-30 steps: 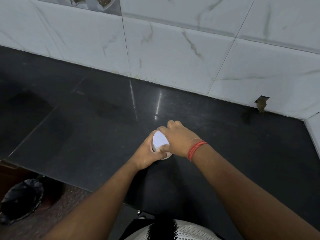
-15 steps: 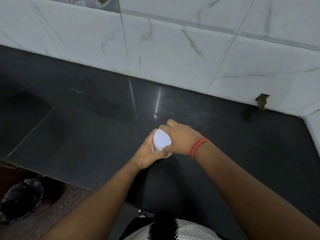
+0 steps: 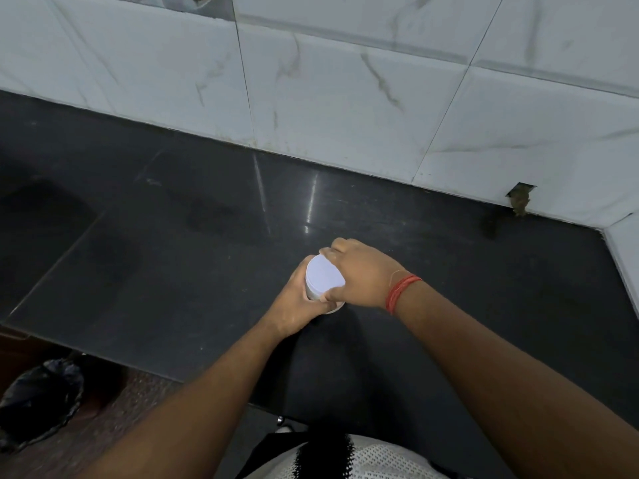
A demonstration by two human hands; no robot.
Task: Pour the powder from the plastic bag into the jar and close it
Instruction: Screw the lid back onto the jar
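Jar (image 3: pixel 313 292) with white lid (image 3: pixel 324 274), upright on dark counter (image 3: pixel 173 257), clasped between both hands. Left hand (image 3: pixel 297 305) curled round jar body from near side, below lid. Right hand (image 3: pixel 363 273), red thread (image 3: pixel 401 292) at wrist, fingers curled over lid's far edge, thumb at near rim. Bin with black bag (image 3: pixel 38 399) on floor, lower left. Marble-pattern wall tiles (image 3: pixel 345 98) behind counter; chipped hole (image 3: pixel 519 198) at tile base, right. Against half a second earlier: same grip, right hand turned slightly on lid.

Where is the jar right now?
In the head view the jar stands on the black counter, a little right of centre, held between the left hand and the right hand, which grips its white lid.
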